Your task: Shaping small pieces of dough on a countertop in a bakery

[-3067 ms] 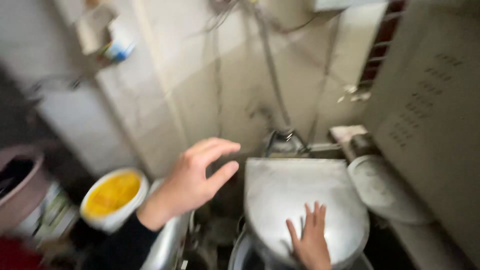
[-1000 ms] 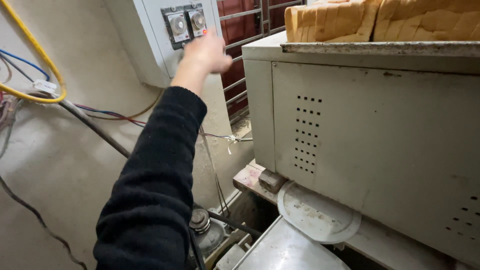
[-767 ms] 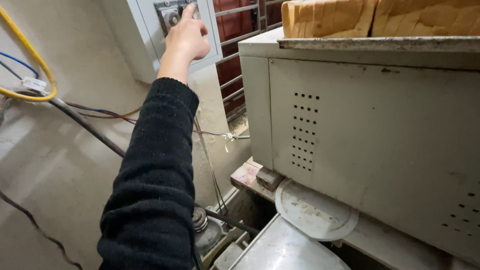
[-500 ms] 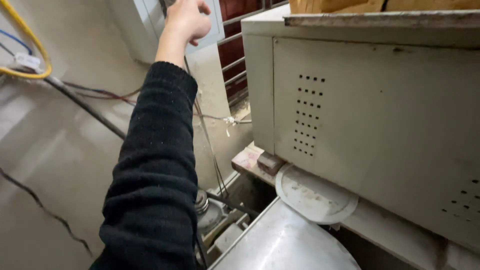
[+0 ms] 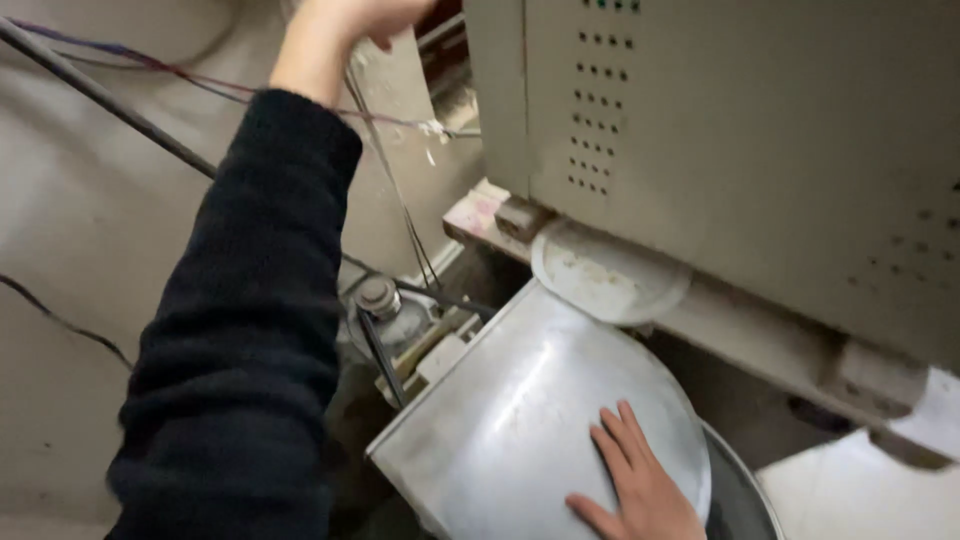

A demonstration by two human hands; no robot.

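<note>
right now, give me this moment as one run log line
left hand: raised at top edge, fingers cut off | right hand: flat on metal lid | grey cabinet: right | motor pulley: beside lid

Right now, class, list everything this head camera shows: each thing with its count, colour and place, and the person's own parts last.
metal lid: one, silver-grey, bottom centre, over a round bowl
machine cabinet: one, beige-grey with vent holes, upper right
round disc: one, off-white and stained, under the cabinet
pulley with belt: one, grey metal with a black belt, centre left
cables: several, dark, along the left wall
wall: one, grey, left
left hand: raised at the top edge, black sleeve
right hand: flat on the metal lid
</note>
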